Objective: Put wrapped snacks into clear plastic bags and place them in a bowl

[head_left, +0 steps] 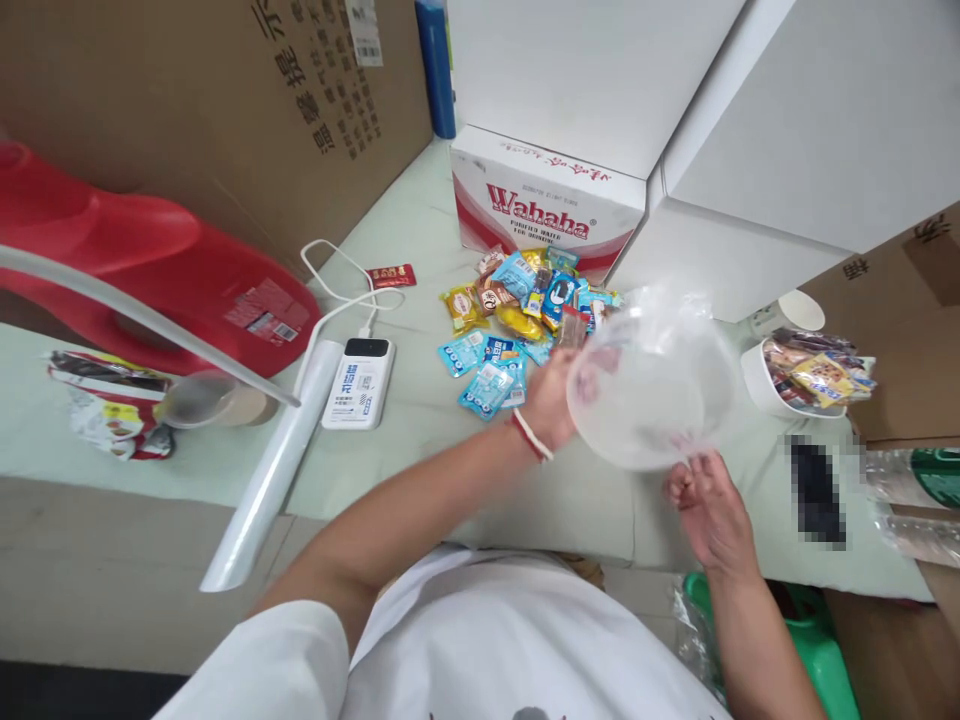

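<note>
Pale table (420,220) under everything, and the left hand (551,400) grips the clear bowl (649,390) over it. Just beyond that grip a heap of snack packets (517,320) spreads across the top, with the Wahaha box (547,205) standing farther back. Left of the grip lie a white power bank (358,382), its cable (337,275) looping away, 1 red sachet (391,275), a roll of clear film (277,460) jutting over the near edge, and a big red jug (150,270) on its side. Right of the grip: a white bowl of snacks (772,385) and 1 paper cup (795,312).

Bright, even indoor light, soft shadows, wide-angle bending at the edges, slight blur.
</note>
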Demonstrator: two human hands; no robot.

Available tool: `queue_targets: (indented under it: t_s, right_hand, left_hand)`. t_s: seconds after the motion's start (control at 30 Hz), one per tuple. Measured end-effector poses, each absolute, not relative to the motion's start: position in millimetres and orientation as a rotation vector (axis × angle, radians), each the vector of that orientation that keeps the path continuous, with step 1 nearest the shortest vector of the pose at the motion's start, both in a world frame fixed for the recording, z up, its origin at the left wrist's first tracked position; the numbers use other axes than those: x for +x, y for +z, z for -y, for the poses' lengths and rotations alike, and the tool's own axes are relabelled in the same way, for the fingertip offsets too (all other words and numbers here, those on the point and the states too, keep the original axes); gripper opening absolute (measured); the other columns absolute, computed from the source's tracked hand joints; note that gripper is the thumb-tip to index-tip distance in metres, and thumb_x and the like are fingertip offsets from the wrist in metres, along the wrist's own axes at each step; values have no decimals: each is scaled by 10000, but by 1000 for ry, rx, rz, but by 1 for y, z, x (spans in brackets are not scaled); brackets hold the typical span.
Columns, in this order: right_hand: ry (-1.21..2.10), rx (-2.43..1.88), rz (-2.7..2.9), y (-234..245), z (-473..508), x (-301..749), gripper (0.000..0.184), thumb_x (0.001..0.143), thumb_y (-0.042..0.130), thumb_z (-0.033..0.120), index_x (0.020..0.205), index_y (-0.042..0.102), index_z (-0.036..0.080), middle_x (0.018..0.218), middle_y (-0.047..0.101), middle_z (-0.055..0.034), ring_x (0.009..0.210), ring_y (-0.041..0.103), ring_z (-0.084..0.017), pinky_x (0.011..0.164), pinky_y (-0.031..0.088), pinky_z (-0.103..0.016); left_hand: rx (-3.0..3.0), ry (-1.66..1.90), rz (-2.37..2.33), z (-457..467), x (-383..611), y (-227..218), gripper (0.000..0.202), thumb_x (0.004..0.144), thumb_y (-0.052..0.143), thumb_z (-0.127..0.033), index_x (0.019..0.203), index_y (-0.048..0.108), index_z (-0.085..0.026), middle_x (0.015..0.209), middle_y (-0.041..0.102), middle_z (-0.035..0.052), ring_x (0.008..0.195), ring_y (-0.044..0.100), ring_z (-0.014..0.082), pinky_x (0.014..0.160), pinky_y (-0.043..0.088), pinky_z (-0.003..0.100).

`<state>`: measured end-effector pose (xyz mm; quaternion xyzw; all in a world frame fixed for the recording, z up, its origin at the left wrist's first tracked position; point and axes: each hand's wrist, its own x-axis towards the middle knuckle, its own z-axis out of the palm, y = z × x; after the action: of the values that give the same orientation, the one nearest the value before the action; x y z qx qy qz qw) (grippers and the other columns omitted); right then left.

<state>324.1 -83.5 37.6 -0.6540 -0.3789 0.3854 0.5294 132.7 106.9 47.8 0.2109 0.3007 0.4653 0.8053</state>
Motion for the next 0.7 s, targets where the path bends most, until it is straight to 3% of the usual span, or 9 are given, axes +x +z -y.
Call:
queue_targets:
  t_s: [0.07,0.13,0.2,0.27,0.33,0.4,0.5,0.6,0.7]
  right_hand:
    - [1039,-1436,837,42,89,314,525,818,740,630,1245,687,328,1140,748,-98,517,453,-110,442,410,-271]
    - [1022,-1429,827,48,100,314,352,793,790,578,985,745,286,812,735,-44,461,381,-98,411,350,-249]
    - [889,-1533,896,56,111,324,278,822,776,541,835,726,268,669,673,-16,485,459,-124,452,395,-259]
    - [668,-1751,1093,67,117,343,248,869,724,528,871,736,280,767,718,-38,640,617,-189,574,499,-311]
    - [395,-1993,1397,75,114,367,243,916,655,509,947,750,288,930,757,-64,841,696,-250,737,552,-369]
    - [139,-2174,1692,74,102,391,294,972,541,478,996,754,276,1021,762,-88,962,711,-289,831,553,-404]
    - [-71,-2411,1957,62,72,423,358,999,428,360,1058,753,222,1048,751,-135,1018,710,-325,851,548,-430]
    - [27,-2589,2106,63,34,445,359,916,557,316,1202,719,171,1156,724,-171,1062,696,-341,883,545,-433]
    - [42,-2534,2105,88,-11,449,528,873,646,405,1350,633,179,1292,677,-173,1158,654,-342,955,520,-431]
  left_hand:
    - [464,868,-707,-61,138,28,294,813,741,-402,787,528,-202,605,478,-53,528,476,95,560,440,247]
    - [773,859,-858,-27,130,14,260,882,640,-438,809,550,-206,667,525,-24,606,527,130,628,482,288]
    - [1109,865,-938,-8,108,8,213,892,626,-411,837,615,-206,807,625,46,813,611,207,821,525,395]
    - [1503,860,-965,0,76,6,147,889,625,-314,971,687,-209,1053,690,113,1087,611,275,1044,449,493]
    - [2051,724,-981,-3,45,2,233,936,552,-254,1109,707,-228,1198,706,134,1281,558,320,1152,334,584]
    - [2338,601,-1132,-14,21,-6,312,977,495,-249,1218,690,-218,1362,660,162,1381,510,337,1194,274,620]
    - [2461,487,-1286,-50,4,-24,425,1003,443,-279,1389,609,-213,1556,521,168,1492,411,343,1229,231,636]
    - [2374,545,-1367,-94,5,-35,469,1001,431,-313,1425,569,-167,1585,483,187,1522,371,340,1242,221,648]
    - [2280,658,-1324,-120,8,-32,382,974,485,-355,1247,676,-167,1487,584,175,1483,423,353,1222,287,657]
